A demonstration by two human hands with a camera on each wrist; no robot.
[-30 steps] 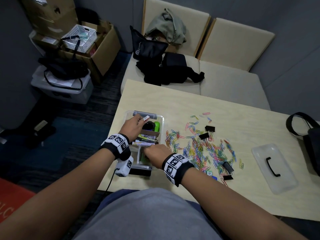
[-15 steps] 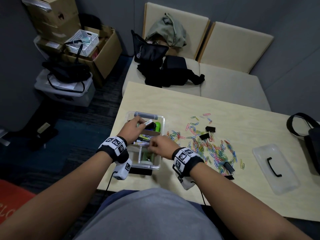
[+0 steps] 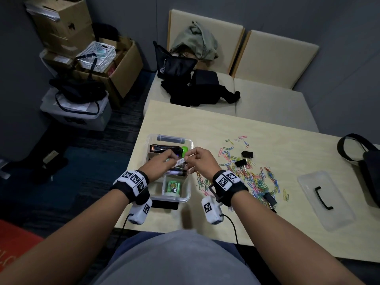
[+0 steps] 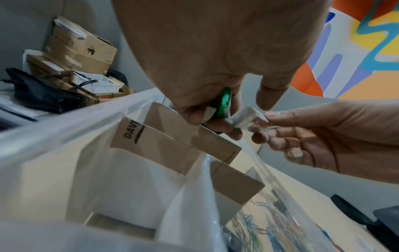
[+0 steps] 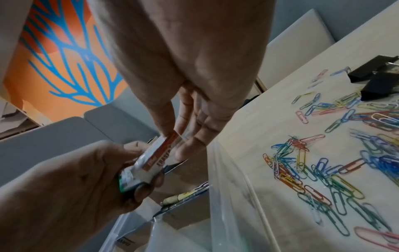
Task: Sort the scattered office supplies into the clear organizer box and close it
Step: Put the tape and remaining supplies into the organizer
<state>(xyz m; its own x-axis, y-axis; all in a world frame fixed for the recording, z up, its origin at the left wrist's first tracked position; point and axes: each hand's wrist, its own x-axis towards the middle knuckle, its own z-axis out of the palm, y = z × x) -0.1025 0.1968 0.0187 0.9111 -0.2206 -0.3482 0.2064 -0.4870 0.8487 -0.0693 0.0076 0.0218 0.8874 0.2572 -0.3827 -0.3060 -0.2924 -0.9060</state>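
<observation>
The clear organizer box [image 3: 148,138] stands open near the table's left edge, with cardboard dividers [image 4: 172,141] and several supplies inside. Just above its middle, both hands hold one small white eraser [image 3: 181,161] in a red-and-white sleeve [image 5: 155,158]. My left hand [image 3: 172,161] grips one end and also keeps a green item [image 4: 224,102] against its fingers. My right hand [image 3: 192,159] pinches the other end between thumb and fingertips [image 5: 179,141]. Coloured paper clips [image 3: 253,177] and black binder clips [image 3: 246,154] lie scattered to the right of the box.
The clear lid [image 3: 324,199] with a black handle lies on the table at the right. A black bag [image 3: 368,165] sits at the table's right edge. Behind the table is a beige sofa [image 3: 267,103] with bags; boxes [image 3: 67,38] stand on the floor at left.
My right hand has risen from the box's front compartment and joined the left hand, and both now hold the eraser. The left hand has shifted slightly nearer with it.
</observation>
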